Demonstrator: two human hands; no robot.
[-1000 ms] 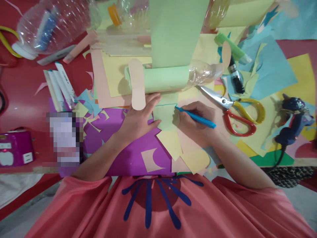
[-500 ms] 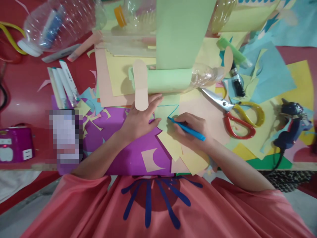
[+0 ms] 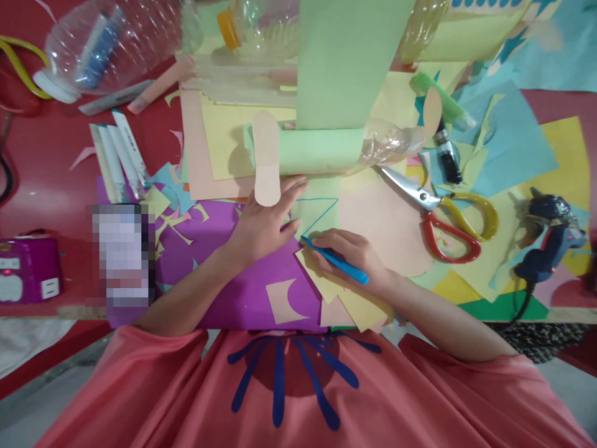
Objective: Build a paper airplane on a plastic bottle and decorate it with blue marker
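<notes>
My right hand (image 3: 351,252) is closed around a blue pen (image 3: 345,266), its tip on a light green piece of paper (image 3: 324,208). A blue zigzag line shows on that paper. With fingers spread, my left hand (image 3: 265,224) lies flat at the paper's left edge and steadies it. Just above my left hand is a clear plastic bottle (image 3: 387,144) on its side, wrapped in a green paper sleeve (image 3: 321,149). A pale peach rounded strip (image 3: 267,158) sticks out from the bottle's left end and overlaps the back of my left hand.
Scissors (image 3: 433,208) with red and yellow handles lie right of my right hand, near a dark glue gun (image 3: 548,236). Several white markers (image 3: 119,155) and a blurred phone (image 3: 122,255) lie left. Paper scraps (image 3: 289,298) cover the purple sheet (image 3: 242,280).
My right hand has moved down and left with the pen, and the blue line now runs further down-left across the green paper. My left hand stays in place.
</notes>
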